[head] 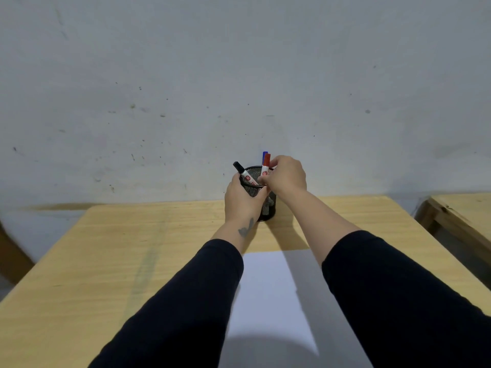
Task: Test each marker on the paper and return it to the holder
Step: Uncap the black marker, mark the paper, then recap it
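Observation:
A black mesh holder (269, 205) stands on the far middle of the wooden table (106, 261). Three markers stand in it: a black-capped one (242, 171) leaning left, a red-capped one (266, 163) and a blue-capped one (264, 154) just behind the red. My left hand (243, 200) is wrapped around the holder's left side. My right hand (287, 176) is at the rim, fingers pinched on the red marker's white barrel. A white sheet of paper (268, 288) lies on the table in front of me, partly under my dark sleeves.
A stained grey wall (239, 75) rises directly behind the table. A second wooden table (462, 211) stands at the right, across a narrow gap. A dark brown object (10, 256) shows at the left edge.

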The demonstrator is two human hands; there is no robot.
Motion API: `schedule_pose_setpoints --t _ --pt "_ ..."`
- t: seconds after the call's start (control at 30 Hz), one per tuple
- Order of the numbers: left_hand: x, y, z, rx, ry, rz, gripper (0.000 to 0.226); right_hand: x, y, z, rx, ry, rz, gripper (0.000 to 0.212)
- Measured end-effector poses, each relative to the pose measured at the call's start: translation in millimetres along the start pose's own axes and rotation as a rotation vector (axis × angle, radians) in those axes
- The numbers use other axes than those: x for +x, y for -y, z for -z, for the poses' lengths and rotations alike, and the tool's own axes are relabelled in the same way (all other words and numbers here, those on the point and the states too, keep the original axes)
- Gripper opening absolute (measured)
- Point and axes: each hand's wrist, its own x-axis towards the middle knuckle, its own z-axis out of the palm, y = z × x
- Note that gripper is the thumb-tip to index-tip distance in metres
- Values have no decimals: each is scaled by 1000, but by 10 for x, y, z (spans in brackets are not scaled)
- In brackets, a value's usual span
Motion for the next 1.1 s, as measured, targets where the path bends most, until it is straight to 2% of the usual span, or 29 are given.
schedule_pose_setpoints --t 0.07,0.13,0.23,0.4,0.5,0.67,0.77,0.87,1.0,1.03,1.1 --pt "-2 -8 11 -17 3 6 46 19 10 19 42 -30 21 44" --pt "-4 -8 19 -27 6 11 49 37 59 39 87 -71 101 34" --pt "-5 -13 28 -51 26 23 47 71 167 37 93 7 204 19" --pt "10 -20 74 -58 59 13 48 105 297 -57 -54 164 236 24" --pt "18 -30 102 -48 66 10 53 118 349 -87 -140 157 252 21" --pt "13 -36 102 -71 67 12 47 137 317 -134 -165 143 208 15" --pt "16 -53 107 -77 82 26 50 129 323 -119 -80 103 214 16" --pt "38 -56 102 -41 99 39 49 128 424 46 115 21 246 21" --pt "63 -208 214 50 113 44 76 69 589 400 328 -16 262 27" --pt "56 -289 279 35 80 25 75 45 607 479 355 -5 258 28" --pt "9 -483 454 -50 -21 -37 57 -41 618 600 379 27 260 28"
